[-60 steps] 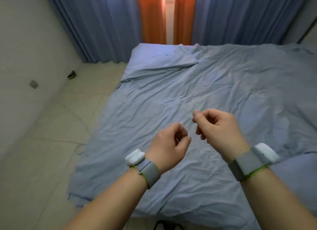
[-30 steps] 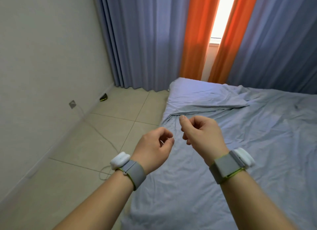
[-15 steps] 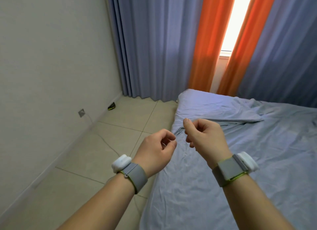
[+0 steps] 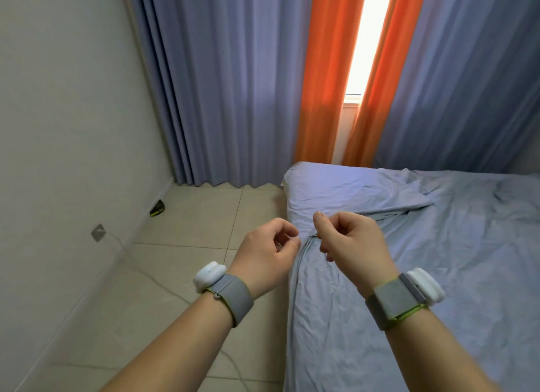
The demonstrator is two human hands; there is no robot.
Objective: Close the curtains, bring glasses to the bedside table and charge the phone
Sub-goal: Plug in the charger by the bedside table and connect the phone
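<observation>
1. Plainly not closed yet: orange curtains (image 4: 324, 78) parted at the window, a bright gap (image 4: 362, 37) between the two panels, just above the head end of the bed (image 4: 409, 245).
2. Blue curtains (image 4: 233, 78) drawn on either side of the orange pair, reaching down to the floor (image 4: 181, 236) left of the bed.
3. Left hand (image 4: 268, 251) raised above the bed's left edge, fingers curled loosely inward; whether anything thin is pinched there, cannot tell.
4. Right hand (image 4: 347, 239) beside it, over the bed, thumb up and fingers bent in; nothing clearly grasped, so likewise uncertain.
5. Both hands well apart from the curtains, touching no fabric.
6. No glasses, no phone and no bedside worktop anywhere in sight, so nothing to say on where they lie.
7. A thin white cable (image 4: 152, 274) on the floor left of the bed, leading from a wall socket (image 4: 98, 232); possibly the charger, though not certain.
8. By judgement, very early in the task: curtain step only being approached, glasses and phone steps entirely left.
9. Likely next: reach toward the gap above the bed and pull the orange panels together.
</observation>
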